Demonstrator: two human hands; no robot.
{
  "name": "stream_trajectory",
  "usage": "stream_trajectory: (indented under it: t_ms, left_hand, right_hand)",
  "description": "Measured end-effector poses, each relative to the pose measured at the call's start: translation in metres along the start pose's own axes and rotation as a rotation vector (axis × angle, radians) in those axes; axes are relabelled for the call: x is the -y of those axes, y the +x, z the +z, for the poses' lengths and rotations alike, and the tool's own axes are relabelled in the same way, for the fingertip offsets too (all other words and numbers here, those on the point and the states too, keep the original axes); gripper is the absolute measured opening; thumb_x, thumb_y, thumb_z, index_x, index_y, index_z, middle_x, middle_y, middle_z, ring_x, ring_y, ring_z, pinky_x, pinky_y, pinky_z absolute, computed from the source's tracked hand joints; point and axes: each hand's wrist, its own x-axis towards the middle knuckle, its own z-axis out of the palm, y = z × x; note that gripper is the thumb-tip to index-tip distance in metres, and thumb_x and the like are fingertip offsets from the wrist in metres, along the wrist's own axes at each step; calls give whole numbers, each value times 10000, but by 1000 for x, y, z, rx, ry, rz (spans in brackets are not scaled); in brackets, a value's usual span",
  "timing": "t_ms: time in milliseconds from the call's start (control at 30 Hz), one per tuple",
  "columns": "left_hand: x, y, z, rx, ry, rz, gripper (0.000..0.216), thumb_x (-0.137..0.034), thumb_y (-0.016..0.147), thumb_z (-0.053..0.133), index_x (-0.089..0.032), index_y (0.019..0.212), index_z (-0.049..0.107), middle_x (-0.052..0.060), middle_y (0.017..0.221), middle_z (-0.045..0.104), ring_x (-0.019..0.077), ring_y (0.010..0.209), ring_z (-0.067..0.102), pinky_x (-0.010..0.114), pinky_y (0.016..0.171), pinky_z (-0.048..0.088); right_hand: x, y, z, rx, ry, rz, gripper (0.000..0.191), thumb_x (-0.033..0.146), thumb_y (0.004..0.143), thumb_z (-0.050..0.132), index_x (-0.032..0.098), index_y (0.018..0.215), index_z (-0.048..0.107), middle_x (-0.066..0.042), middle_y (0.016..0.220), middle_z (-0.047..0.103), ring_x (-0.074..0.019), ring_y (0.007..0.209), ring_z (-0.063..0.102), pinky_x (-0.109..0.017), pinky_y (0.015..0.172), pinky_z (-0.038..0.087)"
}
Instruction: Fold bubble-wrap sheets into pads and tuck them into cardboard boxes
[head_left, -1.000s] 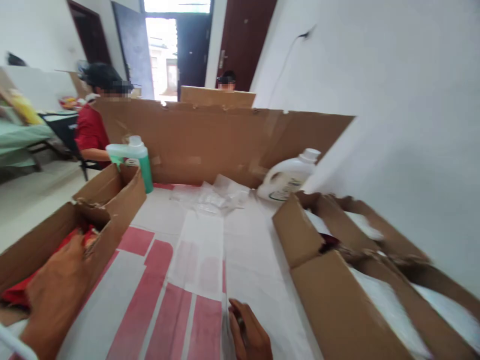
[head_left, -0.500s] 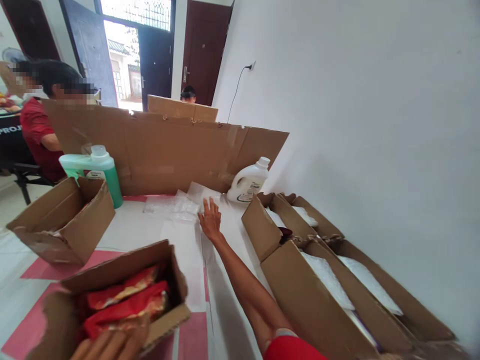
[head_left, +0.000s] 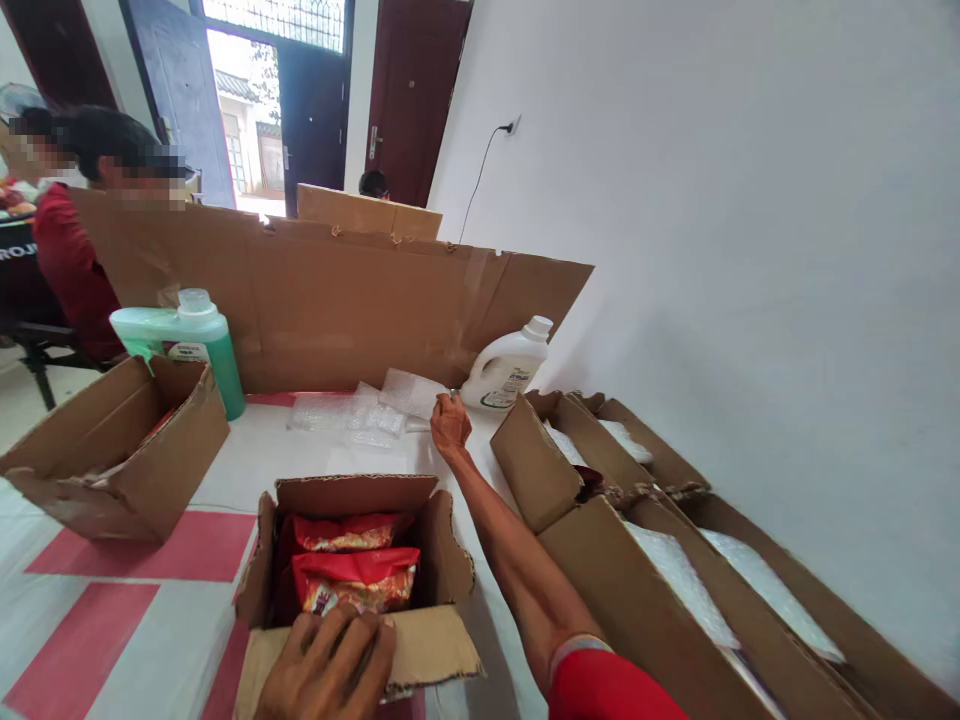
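Note:
My left hand (head_left: 330, 660) is hooked over the near wall of an open cardboard box (head_left: 352, 488), fingers curled inside its edge. Red snack-like packets (head_left: 356, 580) stand in this box, their lower parts hidden. My right arm reaches across the table, and my right hand (head_left: 451, 424) is closed at the right corner of a clear bubble wrap piece (head_left: 412, 391). Its fingertips are partly hidden. More bubble wrap (head_left: 369, 410) lies flat just left of it. A white jug (head_left: 510, 368) with a handle stands right beside that hand.
Another open box (head_left: 165, 470) stands at left, before a green liquid bottle (head_left: 217, 350). Several boxes holding bubble-wrapped things (head_left: 679, 575) line the right side by the wall. A cardboard panel (head_left: 345, 300) stands across the back. A person in red (head_left: 67, 260) sits beyond it.
The box of red packets has shifted right and turned squarer to me, with my left hand on its near wall. My right hand's spread fingers have closed at the bubble wrap's corner.

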Motion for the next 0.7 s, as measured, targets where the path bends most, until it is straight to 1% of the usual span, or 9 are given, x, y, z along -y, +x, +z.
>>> stream_trajectory:
  t_ms: [100, 167, 233, 333, 433, 500, 567, 633, 700]
  left_hand:
    - [-4, 3, 9, -14, -61, -19, 335, -108, 934, 501, -253, 1169, 691, 59, 1018, 742, 204, 971, 658, 331, 875, 470]
    - [-8, 6, 16, -12, -85, -92, 362, -76, 915, 476, -227, 1171, 682, 77, 1060, 735, 237, 1014, 639, 382, 888, 455]
    - [-12, 11, 23, -8, -119, -177, 394, -37, 878, 463, -199, 1166, 676, 90, 1094, 724, 267, 1025, 622, 430, 889, 446]
    - [-12, 22, 29, 58, -141, -208, 423, -10, 838, 480, -179, 1175, 671, 93, 1114, 710, 281, 1020, 608, 452, 881, 451]
    - [-5, 30, 29, 140, -136, -173, 394, -16, 844, 506, -181, 1158, 676, 92, 1095, 707, 271, 981, 612, 430, 832, 468]
    - [0, 33, 27, 168, -165, -171, 370, -29, 846, 530, -186, 1147, 679, 95, 1090, 705, 271, 961, 619, 425, 803, 474]
    - [1, 34, 22, 162, -224, -180, 353, -80, 848, 584, -195, 1170, 670, 104, 1131, 698, 284, 986, 625, 438, 813, 484]
    - [-2, 33, 11, 90, -311, -184, 383, -201, 859, 656, -201, 1242, 635, 120, 1213, 677, 300, 1050, 622, 458, 859, 499]
    - [-9, 29, -6, -36, -424, -185, 473, -311, 876, 680, -202, 1325, 576, 128, 1277, 649, 301, 1129, 610, 466, 935, 502]
  right_hand:
    - [6, -9, -40, -118, 38, -62, 344, 185, 1005, 380, 147, 1166, 682, -109, 1114, 632, -196, 955, 581, -293, 862, 433]
    - [9, -23, -76, -204, 44, -110, 350, 208, 1002, 376, 146, 1180, 671, -115, 1141, 615, -202, 1004, 580, -308, 918, 443]
    - [10, -44, -117, -331, 76, -175, 324, 234, 985, 403, 153, 1138, 676, -116, 1139, 601, -218, 1045, 575, -337, 937, 459]
    - [10, -84, -184, -537, 139, -270, 258, 277, 950, 469, 174, 1040, 687, -121, 1156, 588, -242, 1089, 573, -347, 840, 506]
    - [12, -132, -245, -635, 84, -223, 216, 360, 932, 549, 181, 973, 664, -109, 1109, 628, -239, 1025, 602, -335, 767, 503]
    - [14, -164, -276, -609, 80, -132, 229, 416, 913, 607, 190, 935, 643, -60, 942, 666, -206, 869, 625, -334, 761, 494]
    - [17, -194, -297, -513, 212, -36, 252, 448, 887, 656, 199, 903, 627, -3, 773, 650, -164, 707, 611, -307, 710, 494]
    - [21, -221, -307, -406, 435, 60, 300, 482, 840, 713, 202, 869, 611, 33, 658, 612, -134, 576, 571, -260, 589, 477]
    - [25, -244, -308, -319, 638, 166, 372, 519, 772, 778, 202, 829, 591, 58, 584, 573, -112, 472, 520, -227, 469, 431]
